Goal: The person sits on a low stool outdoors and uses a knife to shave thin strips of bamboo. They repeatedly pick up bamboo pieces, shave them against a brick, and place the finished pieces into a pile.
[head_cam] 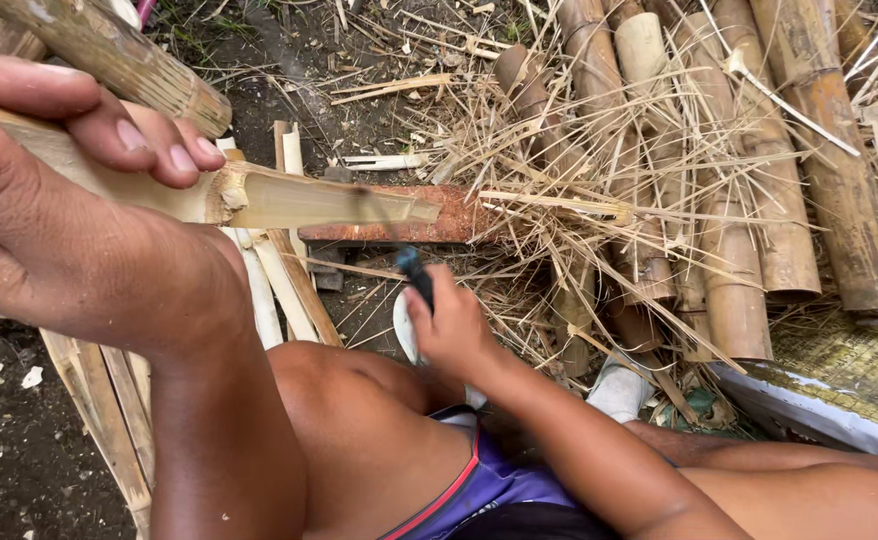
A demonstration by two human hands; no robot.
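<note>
Big pile of bamboo poles (759,200) on the ground, left hand (59,220) wrapped around a split bamboo piece (309,200) (held up high), right hand (449,330) gripping a dark knife handle (414,272), blade in the bamboo

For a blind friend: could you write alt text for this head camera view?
A person's left hand grips a split bamboo strip while the right hand holds a dark-handled blade against it. Bamboo poles and dry shavings cover the ground beyond.
</note>
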